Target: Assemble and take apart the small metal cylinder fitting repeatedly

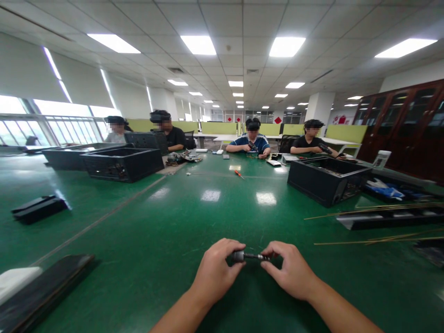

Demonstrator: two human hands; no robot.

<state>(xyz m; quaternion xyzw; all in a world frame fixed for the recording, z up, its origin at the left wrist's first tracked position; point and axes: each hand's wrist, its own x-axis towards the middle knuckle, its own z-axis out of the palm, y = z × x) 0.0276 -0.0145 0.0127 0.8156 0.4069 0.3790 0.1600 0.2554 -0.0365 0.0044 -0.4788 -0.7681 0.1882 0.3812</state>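
Low in the middle of the head view, a short dark screwdriver-like tool (252, 256) lies level above the green table, stretched between my two hands. My left hand (218, 266) is closed round its thick dark end, with thumb and index finger pinching it. At the other end, my right hand (290, 268) pinches the tip of the thin shaft between thumb and fingers. The tip itself is partly hidden by those fingers, so its exact kind does not show. Farther off on the table lies a small orange-handled screwdriver (238, 174).
Black computer cases (123, 164) stand at the left, and another case (326, 182) at the right. Thin yellowish rods (360, 241) and a dark metal channel (381, 217) lie right. A long dark panel (52, 289) is front left. Several co-workers (250, 143) sit opposite.
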